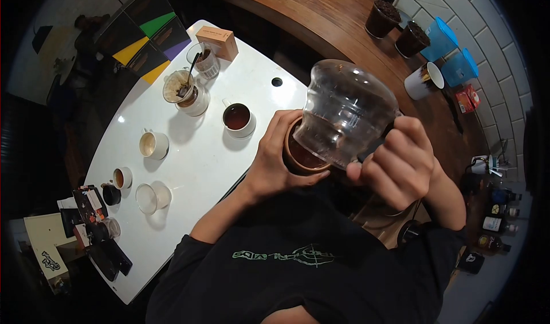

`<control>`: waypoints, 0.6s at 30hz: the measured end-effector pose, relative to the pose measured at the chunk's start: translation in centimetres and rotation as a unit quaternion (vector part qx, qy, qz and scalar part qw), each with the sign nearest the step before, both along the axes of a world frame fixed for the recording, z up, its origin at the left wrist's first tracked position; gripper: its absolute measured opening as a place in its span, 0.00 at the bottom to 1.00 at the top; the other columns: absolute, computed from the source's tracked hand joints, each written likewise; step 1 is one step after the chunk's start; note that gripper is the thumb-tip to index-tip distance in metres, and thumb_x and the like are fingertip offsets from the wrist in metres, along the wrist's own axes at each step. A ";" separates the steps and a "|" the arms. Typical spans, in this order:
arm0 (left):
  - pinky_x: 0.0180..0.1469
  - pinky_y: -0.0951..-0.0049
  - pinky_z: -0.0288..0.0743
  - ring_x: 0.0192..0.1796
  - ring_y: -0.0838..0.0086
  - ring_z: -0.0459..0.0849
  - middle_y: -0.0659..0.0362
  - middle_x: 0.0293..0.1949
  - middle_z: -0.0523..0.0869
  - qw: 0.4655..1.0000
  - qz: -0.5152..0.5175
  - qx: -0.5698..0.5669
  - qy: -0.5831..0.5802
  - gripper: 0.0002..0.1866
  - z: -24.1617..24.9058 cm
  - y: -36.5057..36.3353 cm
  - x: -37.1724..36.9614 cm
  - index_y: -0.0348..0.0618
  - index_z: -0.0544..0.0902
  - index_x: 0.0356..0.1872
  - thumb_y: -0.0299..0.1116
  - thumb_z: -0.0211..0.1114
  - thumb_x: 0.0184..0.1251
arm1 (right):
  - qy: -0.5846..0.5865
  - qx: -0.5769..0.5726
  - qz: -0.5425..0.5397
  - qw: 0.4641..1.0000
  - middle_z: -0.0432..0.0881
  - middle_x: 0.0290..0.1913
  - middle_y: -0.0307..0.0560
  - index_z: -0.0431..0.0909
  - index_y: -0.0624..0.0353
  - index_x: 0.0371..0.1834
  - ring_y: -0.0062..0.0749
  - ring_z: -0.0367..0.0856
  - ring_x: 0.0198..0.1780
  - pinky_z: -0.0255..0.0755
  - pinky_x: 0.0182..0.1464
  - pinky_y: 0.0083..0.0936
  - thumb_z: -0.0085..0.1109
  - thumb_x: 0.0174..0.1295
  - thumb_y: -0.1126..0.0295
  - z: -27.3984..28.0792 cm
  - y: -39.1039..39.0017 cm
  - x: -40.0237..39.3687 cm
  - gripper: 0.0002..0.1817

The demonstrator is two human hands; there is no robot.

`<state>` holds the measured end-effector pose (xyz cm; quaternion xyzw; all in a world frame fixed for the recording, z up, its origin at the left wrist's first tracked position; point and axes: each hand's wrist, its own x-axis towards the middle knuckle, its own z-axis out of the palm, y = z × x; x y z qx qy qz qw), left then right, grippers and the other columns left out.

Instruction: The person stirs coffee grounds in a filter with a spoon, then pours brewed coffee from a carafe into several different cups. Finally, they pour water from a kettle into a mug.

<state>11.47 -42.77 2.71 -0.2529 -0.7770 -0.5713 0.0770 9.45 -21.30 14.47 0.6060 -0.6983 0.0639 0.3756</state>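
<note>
My left hand is wrapped round a brown cup with dark liquid inside. Closed on the handle side of a clear glass carafe, my right hand holds it tipped over the cup, its mouth down at the cup's rim. The carafe looks nearly empty, and part of the cup is hidden behind it. On the white table to the left of my left hand stands a white mug of dark liquid.
The white table holds a glass server under a dripper, a light mug, an empty glass and a small box. A wooden counter carries cups of dark beans and blue containers.
</note>
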 end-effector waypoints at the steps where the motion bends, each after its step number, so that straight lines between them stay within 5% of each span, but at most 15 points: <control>1: 0.63 0.61 0.74 0.61 0.55 0.78 0.48 0.57 0.75 1.000 0.004 -0.007 0.004 0.49 0.0 -0.2 0.0 0.36 0.69 0.64 0.38 0.86 0.37 | -0.034 -0.013 -0.028 0.999 0.67 0.17 0.40 0.71 0.62 0.15 0.30 0.67 0.20 0.67 0.31 0.30 0.65 0.62 0.75 0.0 -0.1 0.1 0.17; 8: 0.64 0.64 0.74 0.61 0.60 0.77 0.52 0.59 0.74 0.999 0.029 -0.003 0.046 0.50 -1.2 -1.5 0.1 0.37 0.71 0.64 0.37 0.87 0.34 | -0.162 -0.229 -0.100 0.955 0.60 0.18 0.41 0.66 0.63 0.16 0.32 0.60 0.19 0.60 0.27 0.30 0.64 0.62 0.76 -3.1 0.4 -2.3 0.19; 10: 0.65 0.64 0.73 0.61 0.60 0.78 0.52 0.59 0.74 0.999 0.040 0.000 0.023 0.50 -1.7 -2.1 0.4 0.37 0.71 0.64 0.37 0.87 0.34 | -0.263 -0.335 -0.195 0.883 0.59 0.19 0.41 0.65 0.65 0.18 0.27 0.57 0.21 0.54 0.27 0.26 0.61 0.64 0.78 -4.6 0.4 -3.2 0.18; 12: 0.65 0.64 0.73 0.62 0.60 0.78 0.52 0.59 0.75 0.999 0.049 0.003 0.002 0.50 -2.1 -2.7 0.8 0.37 0.71 0.64 0.37 0.88 0.34 | -0.382 -0.420 -0.242 0.787 0.61 0.20 0.31 0.67 0.64 0.20 0.12 0.56 0.26 0.50 0.27 0.21 0.57 0.73 0.71 -5.7 -0.9 -4.1 0.21; 14: 0.66 0.62 0.74 0.63 0.57 0.78 0.49 0.59 0.74 0.998 0.059 0.002 -0.015 0.49 -2.3 -3.6 1.2 0.36 0.70 0.65 0.37 0.87 0.37 | -0.438 -0.513 -0.167 0.719 0.62 0.22 0.25 0.69 0.62 0.20 0.10 0.56 0.26 0.49 0.27 0.19 0.57 0.75 0.67 -9.5 -2.0 -6.7 0.21; 18: 0.65 0.62 0.74 0.62 0.57 0.78 0.49 0.58 0.75 0.994 0.107 -0.001 -0.023 0.49 -3.4 -5.2 1.8 0.35 0.70 0.64 0.37 0.87 0.37 | -0.541 -0.517 -0.177 0.639 0.64 0.23 0.24 0.73 0.62 0.23 0.08 0.56 0.27 0.48 0.27 0.17 0.57 0.75 0.64 -19.2 -4.4 -9.3 0.20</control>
